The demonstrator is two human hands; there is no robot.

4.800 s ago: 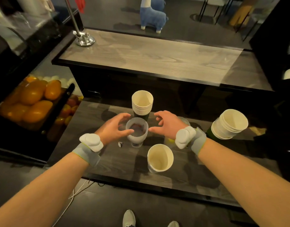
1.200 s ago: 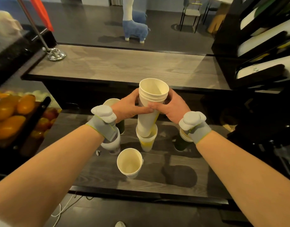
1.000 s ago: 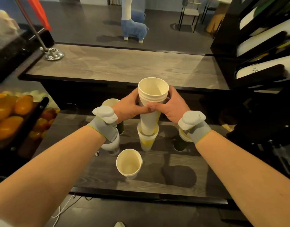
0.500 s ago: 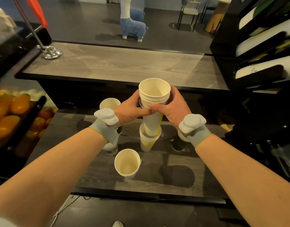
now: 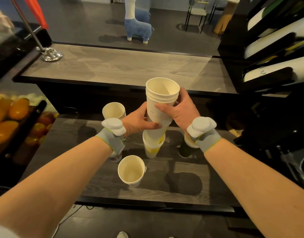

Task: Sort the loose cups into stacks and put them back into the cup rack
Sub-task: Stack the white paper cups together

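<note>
Centrally, both the left hand (image 5: 135, 121) and the right hand (image 5: 182, 110) grip a tall stack of white cups (image 5: 160, 102), its lower end in the mouth of a yellow-marked cup (image 5: 153, 146) standing on the dark counter (image 5: 182, 169), with the cup rack (image 5: 268, 57) at upper right.

Dim indoor light from above — soft shadows on the dark table (image 5: 187, 170); wide-angle bending and blur at edges.

Around the held stack (image 5: 159, 107): near cup (image 5: 130, 170) blocks below the left grip (image 5: 139, 121), far cup (image 5: 114, 110) behind it, dark cup (image 5: 184, 150) seemingly under the right grip (image 5: 184, 110); worktop (image 5: 214, 186) open below-right.
</note>
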